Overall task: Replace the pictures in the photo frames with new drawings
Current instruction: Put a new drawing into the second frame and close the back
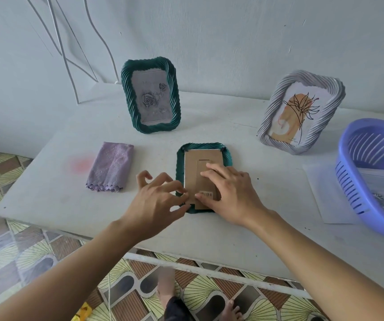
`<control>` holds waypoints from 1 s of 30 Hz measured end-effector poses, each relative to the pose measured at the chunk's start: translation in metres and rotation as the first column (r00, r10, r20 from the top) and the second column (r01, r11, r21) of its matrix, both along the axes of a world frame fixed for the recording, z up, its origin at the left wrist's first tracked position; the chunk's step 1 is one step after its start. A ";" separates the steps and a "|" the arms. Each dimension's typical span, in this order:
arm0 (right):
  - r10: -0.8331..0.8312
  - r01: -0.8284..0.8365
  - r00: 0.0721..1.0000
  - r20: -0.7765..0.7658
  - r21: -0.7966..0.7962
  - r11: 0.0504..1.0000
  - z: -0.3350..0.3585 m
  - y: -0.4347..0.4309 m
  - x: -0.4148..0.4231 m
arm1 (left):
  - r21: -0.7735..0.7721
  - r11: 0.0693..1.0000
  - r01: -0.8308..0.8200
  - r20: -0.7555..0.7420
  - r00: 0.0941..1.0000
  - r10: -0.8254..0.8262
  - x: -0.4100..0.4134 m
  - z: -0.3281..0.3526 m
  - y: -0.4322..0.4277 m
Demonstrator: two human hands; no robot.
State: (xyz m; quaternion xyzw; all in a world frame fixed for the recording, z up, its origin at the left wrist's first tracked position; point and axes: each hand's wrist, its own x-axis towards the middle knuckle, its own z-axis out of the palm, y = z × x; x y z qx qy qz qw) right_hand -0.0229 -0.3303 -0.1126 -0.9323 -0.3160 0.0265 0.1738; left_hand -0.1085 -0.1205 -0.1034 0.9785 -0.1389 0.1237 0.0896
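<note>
**Face-down green frame, both hands on its back**

Your right hand (229, 193) lies flat, fingers spread and straight, pressing the brown cardboard backing (194, 174) of the ridged teal frame (180, 167), which lies face-down near the middle of the white table (209, 235). Your left hand (159, 202) curls in, thumb and forefinger pinching the backing's near-left corner, the other fingers hooked in the air. A barcode sticker (206, 194) shows between your hands. Far left stands a matching teal frame (150, 98) with a grey rose print; far right leans a pale rope-twist frame (302, 112) holding a line-drawn plant. A fuzzy lilac cloth (111, 166) lies folded on the left, and a slatted purple basket (353, 163) sits on the right.
</note>
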 end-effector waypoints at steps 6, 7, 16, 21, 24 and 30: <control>-0.008 0.008 1.000 -0.004 0.045 0.999 0.001 -0.001 0.000 | -0.259 0.953 -0.156 0.022 0.986 0.167 -0.004 -0.017 -0.010; -0.009 0.010 1.000 -0.005 0.049 0.999 0.001 -0.002 0.000 | -0.314 0.932 -0.180 0.003 0.982 0.191 -0.005 -0.020 -0.009; -0.023 0.024 1.000 -0.011 0.056 0.998 0.003 0.000 -0.001 | -0.565 0.721 -0.401 -0.173 0.912 0.372 -0.007 -0.022 -0.024; -0.029 0.031 0.999 -0.033 0.060 0.998 0.007 0.003 0.001 | -0.517 0.712 -0.475 -0.230 0.878 0.419 -0.005 -0.016 -0.027; -0.031 0.031 0.999 -0.019 0.039 0.999 0.009 0.006 0.001 | -0.514 0.684 -0.518 -0.301 0.855 0.421 0.000 -0.009 -0.025; -0.050 0.050 0.999 -0.012 0.016 0.999 0.014 0.011 0.003 | -0.373 0.791 -0.484 -0.390 0.856 0.340 0.010 0.006 -0.007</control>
